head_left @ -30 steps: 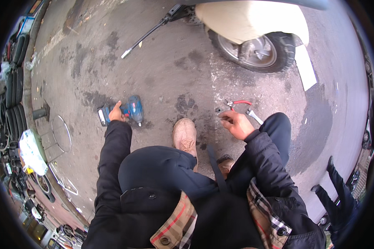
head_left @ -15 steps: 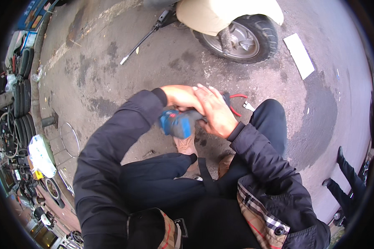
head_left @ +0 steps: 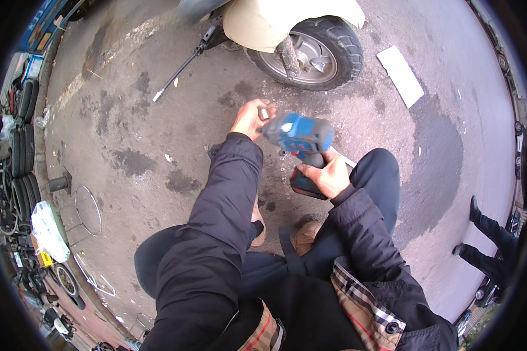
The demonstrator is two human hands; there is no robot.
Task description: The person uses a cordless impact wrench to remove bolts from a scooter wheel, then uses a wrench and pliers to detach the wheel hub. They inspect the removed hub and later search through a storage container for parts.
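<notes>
A blue and black cordless impact driver [head_left: 303, 133] is in my right hand [head_left: 332, 176], which wraps round its grip above the battery. Its nose points left, toward my left hand [head_left: 250, 120]. My left hand is closed, with a small silvery piece [head_left: 264, 113] at its fingertips, close beside the driver's nose. Whether that piece touches the nose I cannot tell; the driver is slightly blurred. Both hands are over the pavement, between my knees and the scooter's wheel [head_left: 310, 58].
A cream scooter body [head_left: 263, 26] stands ahead. A long-handled metal tool [head_left: 184, 69] lies ahead to the left, a white board [head_left: 400, 76] to the right. Tyres [head_left: 22, 149], a white plastic bag [head_left: 48, 231] and a wire frame [head_left: 88, 210] line the left. A person's legs [head_left: 492, 237] show at right.
My hands have parted, the left moving away from the right. The driver has swung round, its nose now toward my left hand, and my right hand grips its handle. The view has shifted slightly.
</notes>
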